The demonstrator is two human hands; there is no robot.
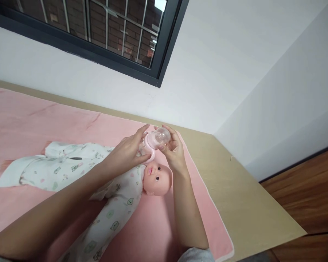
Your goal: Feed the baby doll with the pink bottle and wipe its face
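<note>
A baby bottle (150,142) with a pink collar and a clear dome cap (163,135) is held above the doll's chest and head. My left hand (129,149) is closed around the bottle's body, thumb at the near side. On the cap end, my right hand (173,147) grips with thumb and fingers. Below the bottle lies a baby doll (157,178) on its back, head toward the right, dressed in a white patterned outfit (68,167). My left forearm hides part of the doll's body.
A pink blanket (150,222) lies under the doll on a light wooden table (235,203). Behind it rise a white wall (202,72) and a dark-framed window (155,78) with bars. Brown wooden panelling (308,193) stands at the right.
</note>
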